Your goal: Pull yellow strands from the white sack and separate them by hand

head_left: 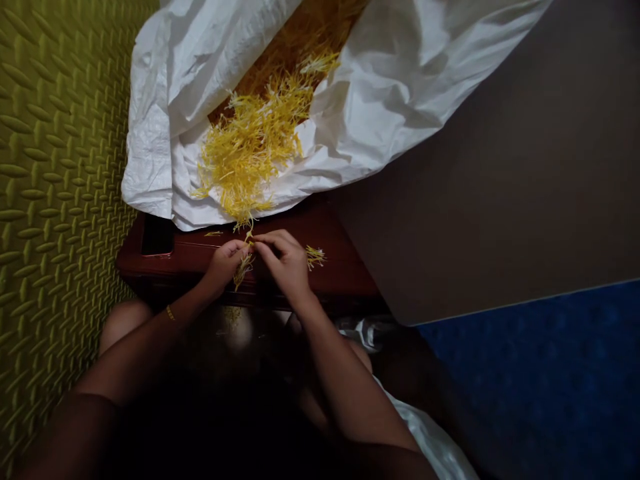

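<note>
A heap of thin yellow strips [253,143] spills from an open white sack [400,73] onto a low dark red wooden table [340,267]. My left hand [225,262] is closed on a small bunch of yellow strips [243,270] that hangs below its fingers. My right hand [286,261] meets it fingertip to fingertip, pinching the top of the same bunch just below the heap's edge. A few loose strips [315,256] lie on the table right of my right hand.
A yellow-green embossed foam mat [55,173] covers the floor at left. A grey-brown surface [525,187] lies at right, with blue flooring [540,387] below it. White plastic [430,440] rests by my legs. A dark rectangular recess [157,237] sits at the table's left end.
</note>
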The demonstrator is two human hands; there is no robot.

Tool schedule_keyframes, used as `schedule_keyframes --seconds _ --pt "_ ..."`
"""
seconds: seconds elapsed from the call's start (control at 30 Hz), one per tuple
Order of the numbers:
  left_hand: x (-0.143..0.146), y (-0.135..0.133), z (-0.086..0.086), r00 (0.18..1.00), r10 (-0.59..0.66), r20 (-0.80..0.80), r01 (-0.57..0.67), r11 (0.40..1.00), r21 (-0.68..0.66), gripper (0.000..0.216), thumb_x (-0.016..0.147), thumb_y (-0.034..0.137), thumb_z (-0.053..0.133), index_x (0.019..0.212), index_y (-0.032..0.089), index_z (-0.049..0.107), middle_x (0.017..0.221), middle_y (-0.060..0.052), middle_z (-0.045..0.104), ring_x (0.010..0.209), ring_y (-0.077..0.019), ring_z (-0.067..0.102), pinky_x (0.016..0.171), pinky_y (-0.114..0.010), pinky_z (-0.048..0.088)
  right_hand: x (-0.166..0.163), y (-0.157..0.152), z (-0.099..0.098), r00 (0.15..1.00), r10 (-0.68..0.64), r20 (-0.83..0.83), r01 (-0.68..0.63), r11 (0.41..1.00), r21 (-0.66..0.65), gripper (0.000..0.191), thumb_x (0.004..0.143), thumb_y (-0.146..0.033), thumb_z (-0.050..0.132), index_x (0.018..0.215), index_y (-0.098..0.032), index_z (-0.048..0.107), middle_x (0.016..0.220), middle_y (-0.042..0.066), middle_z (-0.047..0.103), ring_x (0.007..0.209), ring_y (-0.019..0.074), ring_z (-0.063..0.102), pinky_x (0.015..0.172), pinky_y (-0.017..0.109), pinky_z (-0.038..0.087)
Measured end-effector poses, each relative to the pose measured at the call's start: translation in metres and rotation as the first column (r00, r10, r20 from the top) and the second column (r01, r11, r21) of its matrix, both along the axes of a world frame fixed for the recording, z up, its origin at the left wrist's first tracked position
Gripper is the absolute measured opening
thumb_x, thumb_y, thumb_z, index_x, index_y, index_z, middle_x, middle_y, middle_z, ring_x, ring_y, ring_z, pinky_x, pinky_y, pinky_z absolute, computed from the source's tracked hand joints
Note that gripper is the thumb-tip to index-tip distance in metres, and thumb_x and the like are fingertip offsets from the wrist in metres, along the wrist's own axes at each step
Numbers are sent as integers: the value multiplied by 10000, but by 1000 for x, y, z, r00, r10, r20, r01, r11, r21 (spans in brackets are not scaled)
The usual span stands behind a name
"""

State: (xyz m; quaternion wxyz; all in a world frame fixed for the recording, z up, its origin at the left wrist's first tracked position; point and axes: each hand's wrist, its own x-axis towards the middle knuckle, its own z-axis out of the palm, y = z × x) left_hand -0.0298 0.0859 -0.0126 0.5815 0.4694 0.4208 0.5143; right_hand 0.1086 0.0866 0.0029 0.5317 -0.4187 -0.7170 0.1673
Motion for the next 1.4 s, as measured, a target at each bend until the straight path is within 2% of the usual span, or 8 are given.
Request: schedule_keyframes --seconds 0.27,0.53,0.77,0.87,1.1,1.2,1.3,1.4 --pt "3 3 -5 997 8 -78 -1 995 97 156 719 300 583 736 145 587 648 18 529 595 -68 444 551 -180 358 2 10 -10 980 88 -177 -138 947 -291 160 751 -294 623 857 -205 703 842 30 658 815 157 605 778 304 462" --pt "6 1 -1 993 18 -117 -7 996 92 124 734 264 555 722 143 582 607 28 508 545 -57 413 517 -178 331 8 7 -7 971 112 -212 -180 925 -336 133 739 -304 607 771 -184 655 771 10 653 728 136 572 719 278 435" --pt "13 -3 7 990 2 -138 11 996 89 106 734 230 548 684 142 580 590 28 507 519 -51 414 505 -181 342 16 29 -19 935 -219 -279 142 952 -271 137 751 -276 537 773 -165 614 710 7 614 606 117 517 626 255 431" --pt "13 -7 10 995 -23 -96 27 999 37 105 724 242 566 693 144 588 590 25 519 507 -53 423 505 -193 362 59 52 -22 760 -544 -357 452 836 -311 210 785 -260 442 811 -140 612 639 2 580 518 115 475 561 265 419" --pt "-4 1 6 988 153 0 -152 983 -101 195 676 311 645 768 139 645 584 25 533 518 -59 426 495 -195 362 99 49 -30 740 -585 332 654 741 -151 227 757 -220 509 838 -152 711 863 117 655 775 222 584 750 380 433" --pt "-7 2 5 986 163 21 -160 981 -108 223 669 321 661 783 130 648 583 23 528 523 -55 424 485 -188 344 89 42 -31 691 -589 419 681 725 -105 276 780 -195 475 922 -119 700 945 175 626 841 264 576 780 428 423" --pt "-6 2 4 983 180 20 -177 979 -100 210 670 312 664 762 126 636 611 15 549 549 -58 447 500 -186 353 77 38 -23 728 -610 312 652 757 -40 285 798 -224 476 980 -113 665 1022 187 591 905 269 555 823 441 413" --pt "-4 3 2 975 221 7 -220 972 -77 198 659 301 674 735 131 608 619 19 556 562 -61 460 531 -192 369 51 27 -12 897 -432 97 437 898 -49 237 826 -293 475 912 -155 647 926 110 611 868 212 559 819 376 429"
